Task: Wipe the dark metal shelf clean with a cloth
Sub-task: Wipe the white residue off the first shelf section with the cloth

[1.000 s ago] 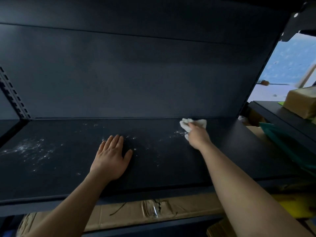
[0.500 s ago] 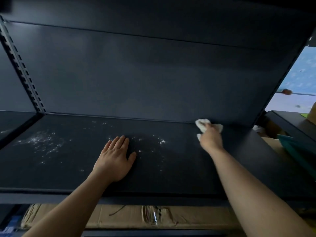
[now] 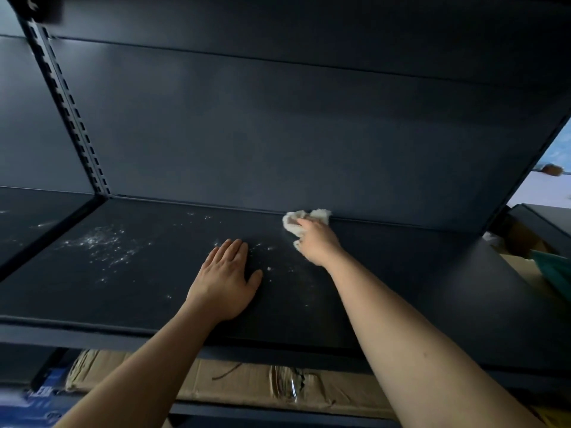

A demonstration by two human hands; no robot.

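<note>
The dark metal shelf (image 3: 417,282) spans the view, with white dust specks (image 3: 102,245) scattered on its left part and a few more between my hands. My right hand (image 3: 318,242) grips a crumpled white cloth (image 3: 296,222) and presses it on the shelf near the back edge, right of centre. Flat on the shelf, my left hand (image 3: 225,279) rests with its fingers straight and together, near the front at the middle.
A dark back panel (image 3: 278,134) rises behind the shelf, with a slotted upright post (image 3: 71,106) at the left. A cardboard box (image 3: 247,384) lies on the level below. At the right stand more boxes and a teal object (image 3: 553,267).
My right hand slid the cloth along the back of the shelf, and the specks near it have thinned. My left hand stayed flat in place. The view shifted right.
</note>
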